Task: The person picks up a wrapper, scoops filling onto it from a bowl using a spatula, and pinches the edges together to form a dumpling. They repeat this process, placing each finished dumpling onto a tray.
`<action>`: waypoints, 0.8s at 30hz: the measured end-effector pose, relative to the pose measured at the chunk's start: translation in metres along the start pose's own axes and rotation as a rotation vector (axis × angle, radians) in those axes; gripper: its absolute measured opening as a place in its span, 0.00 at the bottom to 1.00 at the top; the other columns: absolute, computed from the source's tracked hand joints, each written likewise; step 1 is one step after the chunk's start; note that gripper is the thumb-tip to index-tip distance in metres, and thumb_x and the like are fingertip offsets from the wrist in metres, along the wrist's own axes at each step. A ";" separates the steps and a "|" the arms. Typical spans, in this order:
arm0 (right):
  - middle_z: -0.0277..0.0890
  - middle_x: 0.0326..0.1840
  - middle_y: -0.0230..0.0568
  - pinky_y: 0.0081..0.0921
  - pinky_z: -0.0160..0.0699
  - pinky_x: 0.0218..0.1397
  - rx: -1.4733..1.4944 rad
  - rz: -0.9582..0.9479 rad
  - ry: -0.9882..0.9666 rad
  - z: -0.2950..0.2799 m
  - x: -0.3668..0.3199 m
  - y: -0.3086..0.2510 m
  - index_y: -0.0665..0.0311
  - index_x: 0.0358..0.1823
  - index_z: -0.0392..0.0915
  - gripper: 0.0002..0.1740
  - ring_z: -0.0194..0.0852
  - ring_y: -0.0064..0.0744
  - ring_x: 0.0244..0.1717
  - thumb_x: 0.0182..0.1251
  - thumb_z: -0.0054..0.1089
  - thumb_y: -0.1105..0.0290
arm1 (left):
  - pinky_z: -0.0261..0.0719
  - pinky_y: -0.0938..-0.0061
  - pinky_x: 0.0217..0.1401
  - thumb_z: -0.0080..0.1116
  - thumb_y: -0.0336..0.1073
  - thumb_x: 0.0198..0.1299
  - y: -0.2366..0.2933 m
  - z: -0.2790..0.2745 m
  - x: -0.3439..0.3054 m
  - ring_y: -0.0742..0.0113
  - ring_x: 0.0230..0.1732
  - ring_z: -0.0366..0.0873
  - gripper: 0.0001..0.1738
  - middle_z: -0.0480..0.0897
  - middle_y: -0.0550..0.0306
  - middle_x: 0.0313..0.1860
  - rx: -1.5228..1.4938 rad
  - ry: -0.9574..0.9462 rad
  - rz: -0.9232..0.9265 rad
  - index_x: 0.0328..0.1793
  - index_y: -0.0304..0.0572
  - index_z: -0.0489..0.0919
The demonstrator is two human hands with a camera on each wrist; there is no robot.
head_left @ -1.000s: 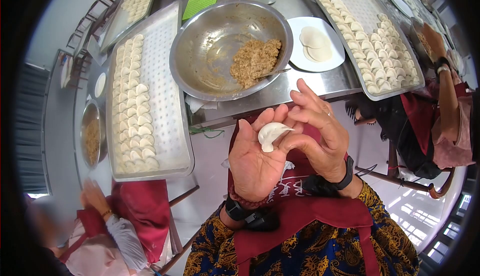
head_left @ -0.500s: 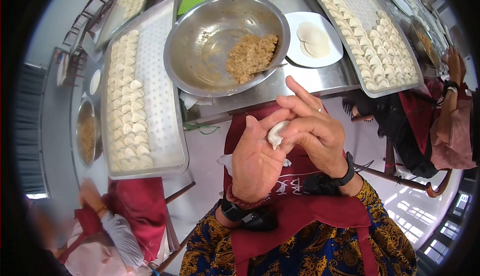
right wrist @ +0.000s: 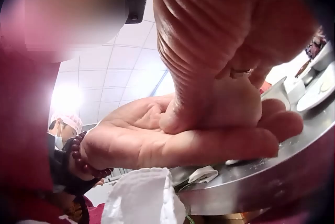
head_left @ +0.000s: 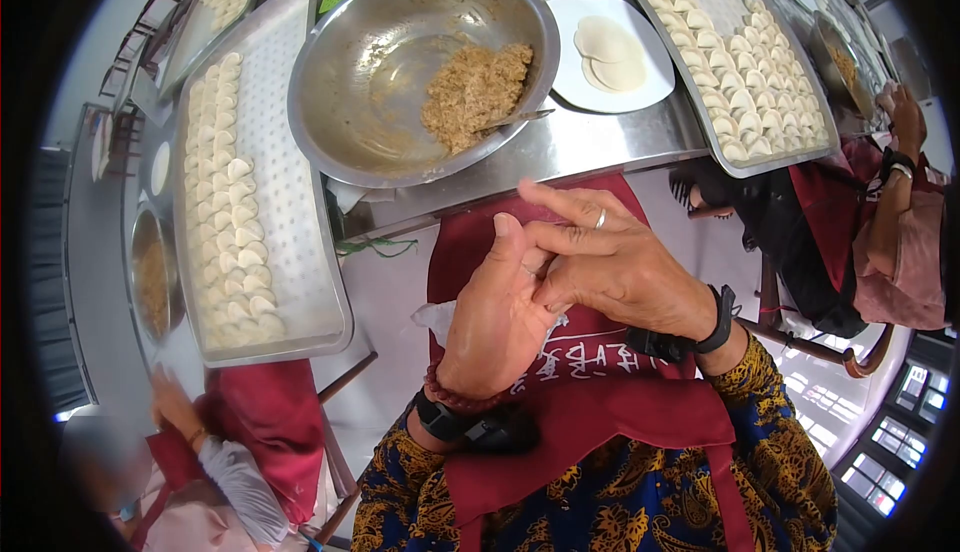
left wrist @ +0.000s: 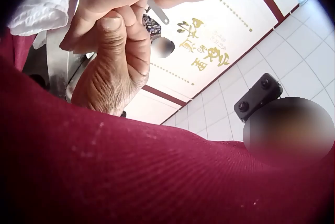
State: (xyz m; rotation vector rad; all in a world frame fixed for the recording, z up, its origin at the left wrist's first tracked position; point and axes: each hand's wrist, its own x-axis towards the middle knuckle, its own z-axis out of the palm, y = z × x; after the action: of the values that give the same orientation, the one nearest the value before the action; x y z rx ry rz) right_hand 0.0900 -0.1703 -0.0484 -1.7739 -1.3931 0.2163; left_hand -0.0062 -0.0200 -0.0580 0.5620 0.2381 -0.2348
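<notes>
In the head view my left hand [head_left: 493,317] is turned palm up with its thumb raised. My right hand [head_left: 625,272] lies over its fingers, thumb and fingertips pressed in against the left palm. The dumpling seen in the earlier frames is enclosed between both hands and hidden now. In the left wrist view the right thumb [left wrist: 111,41] is bent beside curled fingers. From the right wrist the left hand [right wrist: 172,145] shows beneath the right hand [right wrist: 204,41], cupping from below.
Ahead stands a steel bowl [head_left: 340,122] with meat filling [head_left: 478,97] and a utensil handle. Right of it, a white plate [head_left: 650,82] bears round wrappers [head_left: 612,57]. Trays of folded dumplings flank them, left [head_left: 335,322] and right [head_left: 740,180]. Other people sit at both sides.
The right hand has moved over the left and pressed in, covering the dumpling that lay visible on the left fingers. The head view has shifted slightly, so the bowl and trays sit further left and higher.
</notes>
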 end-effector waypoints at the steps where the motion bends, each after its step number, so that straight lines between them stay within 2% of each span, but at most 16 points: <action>1: 0.80 0.57 0.34 0.45 0.64 0.68 0.001 0.001 0.000 0.002 -0.001 0.003 0.56 0.33 0.81 0.04 0.62 0.49 0.77 0.57 0.69 0.70 | 0.68 0.59 0.69 0.25 0.62 0.78 0.000 0.000 0.000 0.54 0.67 0.71 0.41 0.72 0.40 0.68 -0.022 0.011 -0.020 0.71 0.25 0.63; 4: 0.81 0.57 0.33 0.43 0.65 0.68 0.000 -0.012 0.021 0.006 -0.002 0.006 0.58 0.33 0.80 0.06 0.65 0.48 0.75 0.56 0.69 0.69 | 0.68 0.59 0.70 0.23 0.63 0.78 0.003 0.006 0.000 0.53 0.67 0.71 0.43 0.72 0.39 0.68 -0.046 0.053 -0.042 0.71 0.24 0.64; 6: 0.82 0.58 0.35 0.42 0.65 0.68 0.107 0.062 0.055 0.005 -0.001 0.004 0.60 0.36 0.82 0.08 0.66 0.47 0.75 0.56 0.70 0.69 | 0.68 0.58 0.70 0.23 0.63 0.77 0.005 0.008 0.002 0.53 0.68 0.71 0.44 0.72 0.39 0.68 -0.047 0.082 -0.047 0.71 0.24 0.63; 7: 0.82 0.58 0.35 0.42 0.65 0.68 0.108 0.064 0.055 0.005 -0.002 0.004 0.60 0.36 0.82 0.08 0.66 0.47 0.75 0.56 0.70 0.69 | 0.66 0.57 0.72 0.23 0.64 0.77 0.005 0.007 0.004 0.51 0.70 0.69 0.45 0.70 0.38 0.70 -0.069 0.104 -0.053 0.72 0.22 0.62; 9: 0.84 0.57 0.38 0.41 0.65 0.69 0.235 0.214 0.131 0.001 -0.005 0.004 0.59 0.38 0.85 0.09 0.68 0.46 0.74 0.56 0.71 0.68 | 0.64 0.56 0.75 0.23 0.65 0.77 0.007 0.009 0.007 0.50 0.72 0.67 0.47 0.69 0.37 0.71 -0.091 0.127 -0.061 0.73 0.19 0.60; 14: 0.85 0.55 0.40 0.40 0.67 0.67 0.253 0.222 0.182 0.006 -0.016 0.017 0.59 0.39 0.87 0.08 0.70 0.45 0.72 0.58 0.70 0.70 | 0.56 0.54 0.81 0.21 0.66 0.76 0.011 0.015 0.013 0.47 0.77 0.60 0.50 0.62 0.32 0.75 -0.149 0.075 -0.090 0.75 0.14 0.54; 19: 0.85 0.55 0.40 0.39 0.69 0.66 0.267 0.247 0.240 0.007 -0.014 0.020 0.60 0.39 0.87 0.07 0.72 0.45 0.71 0.59 0.70 0.72 | 0.55 0.53 0.81 0.19 0.66 0.76 0.011 0.010 0.019 0.46 0.77 0.60 0.51 0.61 0.32 0.75 -0.127 0.049 -0.106 0.75 0.14 0.53; 21: 0.86 0.53 0.41 0.39 0.69 0.66 0.345 0.332 0.341 0.006 -0.011 0.016 0.60 0.38 0.87 0.06 0.73 0.45 0.70 0.59 0.69 0.73 | 0.55 0.53 0.81 0.19 0.66 0.76 0.013 0.010 0.022 0.46 0.77 0.60 0.51 0.61 0.32 0.76 -0.116 0.032 -0.114 0.75 0.14 0.52; 24: 0.87 0.50 0.39 0.38 0.69 0.66 0.373 0.328 0.393 0.009 -0.014 0.022 0.60 0.38 0.88 0.05 0.74 0.44 0.69 0.60 0.69 0.74 | 0.56 0.52 0.81 0.19 0.66 0.76 0.014 0.011 0.026 0.45 0.76 0.62 0.50 0.63 0.32 0.74 -0.163 0.057 -0.112 0.75 0.14 0.52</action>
State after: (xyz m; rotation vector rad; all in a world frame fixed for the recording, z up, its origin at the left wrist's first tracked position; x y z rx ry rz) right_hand 0.0955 -0.1784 -0.0746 -1.6112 -0.7264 0.2650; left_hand 0.0244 -0.0189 -0.0493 0.3941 0.3411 -0.3050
